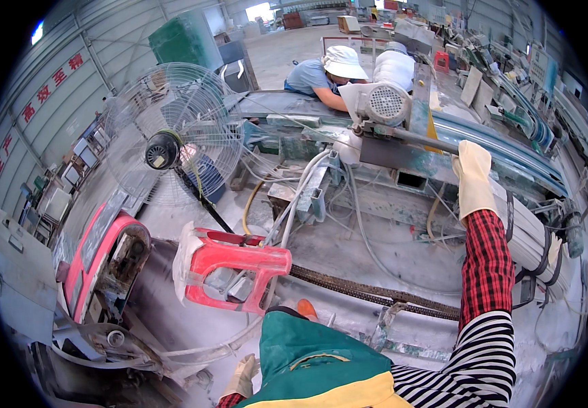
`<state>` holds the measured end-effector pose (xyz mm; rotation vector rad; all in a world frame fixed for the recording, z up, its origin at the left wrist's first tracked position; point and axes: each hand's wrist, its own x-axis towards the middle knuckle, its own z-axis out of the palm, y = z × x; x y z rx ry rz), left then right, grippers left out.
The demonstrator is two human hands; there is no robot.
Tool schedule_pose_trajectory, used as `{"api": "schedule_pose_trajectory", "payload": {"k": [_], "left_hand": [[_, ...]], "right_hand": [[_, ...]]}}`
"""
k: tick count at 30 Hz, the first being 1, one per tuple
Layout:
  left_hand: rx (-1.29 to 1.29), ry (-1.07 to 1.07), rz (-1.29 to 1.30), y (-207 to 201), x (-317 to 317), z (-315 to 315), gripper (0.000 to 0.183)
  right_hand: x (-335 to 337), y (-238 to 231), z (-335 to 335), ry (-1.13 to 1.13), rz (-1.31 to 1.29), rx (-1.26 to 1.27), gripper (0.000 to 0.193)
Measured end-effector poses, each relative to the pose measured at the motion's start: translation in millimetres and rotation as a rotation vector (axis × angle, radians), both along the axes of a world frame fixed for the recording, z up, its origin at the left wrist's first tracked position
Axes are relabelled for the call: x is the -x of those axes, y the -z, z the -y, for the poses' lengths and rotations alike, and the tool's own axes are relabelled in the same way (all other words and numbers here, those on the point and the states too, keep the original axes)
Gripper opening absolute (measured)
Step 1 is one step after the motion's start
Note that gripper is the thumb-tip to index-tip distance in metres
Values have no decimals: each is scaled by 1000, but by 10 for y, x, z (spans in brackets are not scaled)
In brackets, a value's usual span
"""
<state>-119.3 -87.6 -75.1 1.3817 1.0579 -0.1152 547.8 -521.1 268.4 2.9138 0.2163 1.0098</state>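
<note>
My right hand (475,178), in a cream rubber glove, reaches forward with its fingers closed round the end of a grey metal bar (424,139). The bar extends left to a machine with a grey motor (385,103) and blue-green rails (494,141). Low beside my green apron (307,357), my left hand (242,375) hangs in a matching glove. Its fingers look loosely extended, with nothing seen in them; part of that hand and arm is cut off by the apron. A red plastic stool (236,262) stands ahead of it.
A large caged fan (165,146) stands at left, behind a pink-red belt machine (104,262). Hoses and a cable chain (375,296) cross the dusty floor. Beyond the rails leans a co-worker in a white hat (343,62). Bundled pale strips (532,234) lie at right.
</note>
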Motion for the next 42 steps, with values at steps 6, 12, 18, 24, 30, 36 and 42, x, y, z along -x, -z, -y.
{"api": "schedule_pose_trajectory", "payload": {"k": [6, 12, 18, 24, 30, 36, 42], "left_hand": [[73, -79, -104, 238, -131, -127, 60], [78, -82, -88, 452, -237, -232, 59], [70, -49, -85, 419, -389, -329, 58], [65, -17, -81, 410, -514, -399, 56], [64, 12, -61, 386, -647, -428, 55], [68, 17, -52, 392, -634, -460, 54], [74, 28, -35, 521, -607, -616, 53]], "right_hand": [[-29, 4, -18, -4, -13, -11, 10], [28, -32, -23, -1, -53, -4, 9], [-14, 103, 22, 49, -123, -68, 11], [357, 281, -138, 63, -227, -219, 14], [689, 716, -265, 33, -246, -350, 27], [1124, 925, -641, 40, -353, -490, 43], [1286, 1086, -936, 67, -437, -673, 55]]}}
